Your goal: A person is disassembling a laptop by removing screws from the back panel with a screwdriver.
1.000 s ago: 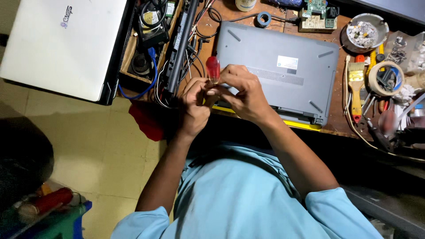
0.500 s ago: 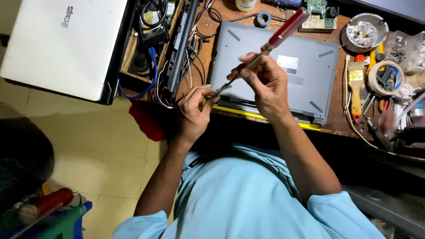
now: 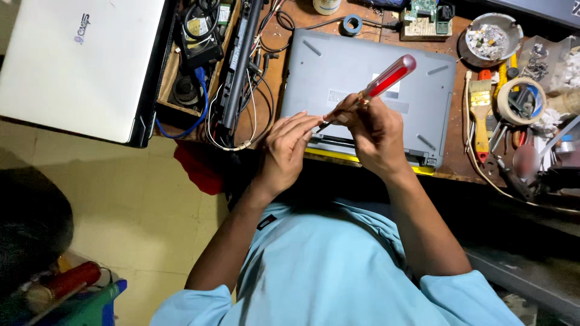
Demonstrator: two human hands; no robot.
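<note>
A wooden worktop (image 3: pixel 275 78) carries a grey laptop (image 3: pixel 338 66) under the fingers (image 3: pixel 302 124), and a white laptop (image 3: pixel 78 60) well left of them.

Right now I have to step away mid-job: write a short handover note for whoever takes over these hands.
Right hand: grip shut on the red-handled screwdriver, handle raised, tip low.
Left hand: fingertips pinch at the screwdriver's tip; anything held there is too small to tell.
Grey laptop lies base-up on the bench, under both hands.
Done: base panel looks still in place.
Left: cannot tell which screws remain.
</note>
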